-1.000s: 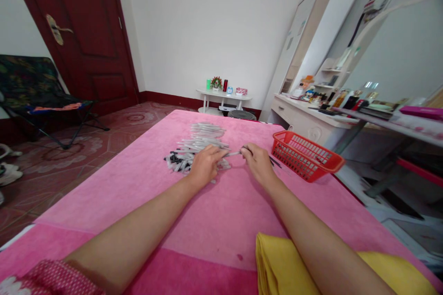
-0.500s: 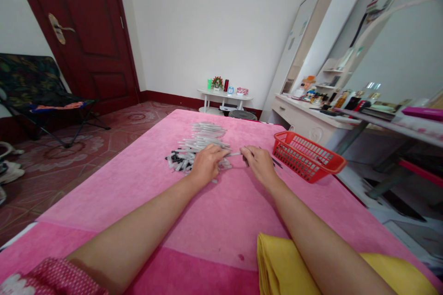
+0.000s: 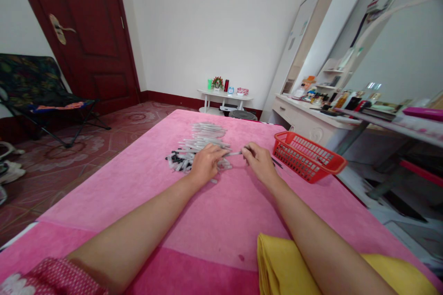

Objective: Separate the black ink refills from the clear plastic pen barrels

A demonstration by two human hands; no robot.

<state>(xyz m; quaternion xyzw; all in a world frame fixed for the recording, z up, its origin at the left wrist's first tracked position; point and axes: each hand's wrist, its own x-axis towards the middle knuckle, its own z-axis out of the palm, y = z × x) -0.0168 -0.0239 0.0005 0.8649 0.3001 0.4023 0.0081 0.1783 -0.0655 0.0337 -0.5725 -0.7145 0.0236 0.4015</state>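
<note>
Pen [image 3: 236,153] is pinched by left hand [image 3: 206,166] and right hand [image 3: 260,163], between pen pile [image 3: 200,136] and red basket [image 3: 302,166].

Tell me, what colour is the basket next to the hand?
Red. The basket shows best in the head view, beside the right hand.

Right hand [image 3: 262,164] a touch rightward

Pen [image 3: 236,153] ends — hidden by fingers [image 3: 219,151]
</note>
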